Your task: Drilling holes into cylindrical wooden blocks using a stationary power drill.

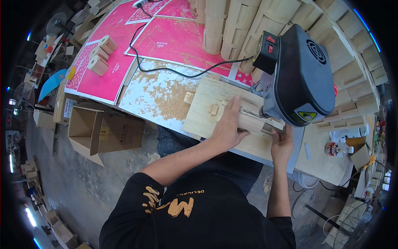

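Observation:
A pale wooden cylinder point(251, 123) lies on its side on a plywood board point(200, 118), under the black head of a bench drill press point(304, 70). The drill's chuck comes down close to the cylinder's upper side, where a slot shows. My left hand point(227, 128) grips its left end, fingers stretched along it and thumb apart. At the right end my right hand point(282, 145) holds it, with part of the fingers hidden behind the wood. A small wood block point(214, 109) sits on the board beside my left fingers.
Tall stacks of slotted wooden cylinders point(244, 25) stand behind the drill press. A black cable point(174, 73) crosses pink sheets point(174, 39) and sawdust point(168, 97). Three short wooden cylinders point(98, 65) stand at the left. A cardboard box point(120, 133) is on the floor; a bottle point(338, 149) lies right.

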{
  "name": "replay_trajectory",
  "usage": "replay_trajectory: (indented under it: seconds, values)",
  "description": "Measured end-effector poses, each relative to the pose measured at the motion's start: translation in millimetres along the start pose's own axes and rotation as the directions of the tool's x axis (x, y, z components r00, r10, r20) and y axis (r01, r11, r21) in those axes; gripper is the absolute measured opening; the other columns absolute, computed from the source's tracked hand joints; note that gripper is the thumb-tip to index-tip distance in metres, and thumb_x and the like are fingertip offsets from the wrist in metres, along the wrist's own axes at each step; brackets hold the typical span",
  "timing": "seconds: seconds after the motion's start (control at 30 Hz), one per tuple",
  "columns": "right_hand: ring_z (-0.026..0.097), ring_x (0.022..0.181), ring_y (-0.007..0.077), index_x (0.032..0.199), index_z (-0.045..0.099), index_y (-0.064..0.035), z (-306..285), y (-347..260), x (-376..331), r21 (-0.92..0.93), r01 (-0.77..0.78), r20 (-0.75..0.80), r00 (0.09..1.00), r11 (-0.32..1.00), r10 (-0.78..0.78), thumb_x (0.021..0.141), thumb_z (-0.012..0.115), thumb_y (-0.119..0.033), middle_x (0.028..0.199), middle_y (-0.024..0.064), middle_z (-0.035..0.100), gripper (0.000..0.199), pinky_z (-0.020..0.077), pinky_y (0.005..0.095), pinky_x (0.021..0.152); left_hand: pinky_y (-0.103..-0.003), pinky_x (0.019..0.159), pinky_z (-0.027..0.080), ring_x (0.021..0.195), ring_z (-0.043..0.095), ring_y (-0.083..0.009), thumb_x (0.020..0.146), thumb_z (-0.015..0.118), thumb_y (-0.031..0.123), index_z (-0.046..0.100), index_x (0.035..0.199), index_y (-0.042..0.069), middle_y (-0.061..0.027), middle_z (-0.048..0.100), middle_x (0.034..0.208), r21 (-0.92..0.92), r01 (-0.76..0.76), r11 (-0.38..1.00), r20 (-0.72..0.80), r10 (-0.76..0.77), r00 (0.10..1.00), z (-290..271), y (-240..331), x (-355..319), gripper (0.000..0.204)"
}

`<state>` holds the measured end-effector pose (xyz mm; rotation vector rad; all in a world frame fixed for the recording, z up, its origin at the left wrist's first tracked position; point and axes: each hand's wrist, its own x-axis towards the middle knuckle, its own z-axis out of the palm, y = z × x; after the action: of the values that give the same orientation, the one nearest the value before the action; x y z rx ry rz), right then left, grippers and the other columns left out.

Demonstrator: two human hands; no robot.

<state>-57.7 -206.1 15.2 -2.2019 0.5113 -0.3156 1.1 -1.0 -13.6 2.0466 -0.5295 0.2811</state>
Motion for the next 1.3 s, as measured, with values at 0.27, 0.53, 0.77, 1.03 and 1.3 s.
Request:
replay_trajectory:
  seconds: [0.27, 0.53, 0.77, 1.03, 1.3]
  values:
    - [0.064, 0.110, 0.0216, 0.145, 0.046, 0.0003, -21, 25, 18, 0.125, 0.057, 0.070, 0.995, 0.991, -0.066, 0.092, 0.060, -0.002, 0.114, 0.0170, 0.069, 0.054, 0.0476, 0.0328, 0.094, -0.049, 0.097, 0.050, 0.123, 0.050, -0.0499, 0.066, 0.091, 0.015, 0.011, 0.156, -0.001, -0.0315, 0.042, 0.139, 0.136, -0.043, 0.990, 0.057, 0.036, 0.998, -6, -9, 2, 0.122]
    - [0.055, 0.113, 0.0211, 0.129, 0.056, 0.0024, -92, -103, 81, 0.738, 0.269, -0.105, 0.952, 0.619, -0.289, 0.109, 0.034, -0.047, 0.118, 0.0125, 0.061, 0.058, 0.0383, 0.0364, 0.102, -0.049, 0.097, 0.050, 0.126, 0.049, -0.0481, 0.068, 0.091, 0.017, 0.009, 0.156, -0.004, -0.0316, 0.043, 0.141, 0.148, -0.027, 0.989, 0.101, 0.012, 0.995, -6, -5, 4, 0.121]
    - [0.056, 0.104, 0.0319, 0.093, 0.069, 0.0012, -49, -33, -5, 0.202, 0.679, -0.273, 0.732, 0.706, -0.625, 0.092, 0.056, -0.034, 0.113, 0.0219, 0.063, 0.038, 0.0444, 0.0420, 0.093, -0.048, 0.098, 0.050, 0.127, 0.050, -0.0468, 0.068, 0.091, 0.017, 0.008, 0.156, -0.002, -0.0303, 0.043, 0.142, 0.157, -0.051, 0.986, 0.083, 0.038, 0.996, -9, -2, 2, 0.122]
    - [0.062, 0.087, 0.0320, 0.093, 0.070, 0.0014, -29, -11, 15, 0.008, 0.864, -0.299, 0.483, 0.503, -0.823, 0.099, 0.054, -0.032, 0.118, 0.0252, 0.067, 0.038, 0.0507, 0.0379, 0.077, -0.047, 0.095, 0.053, 0.127, 0.049, -0.0514, 0.068, 0.088, 0.011, 0.010, 0.158, 0.004, -0.0338, 0.039, 0.145, 0.100, -0.031, 0.995, 0.081, 0.023, 0.996, -4, -1, 5, 0.120]
    - [0.048, 0.058, 0.0114, 0.087, 0.058, 0.0011, -89, -157, 54, 0.415, 0.317, -0.121, 0.948, 0.853, -0.293, 0.105, 0.040, -0.028, 0.074, 0.0071, 0.056, 0.039, 0.0322, 0.0237, 0.053, -0.048, 0.096, 0.052, 0.128, 0.048, -0.0522, 0.070, 0.086, 0.010, 0.007, 0.156, -0.005, -0.0384, 0.034, 0.148, 0.114, 0.014, 0.993, 0.119, -0.027, 0.992, 24, 15, 2, 0.117]
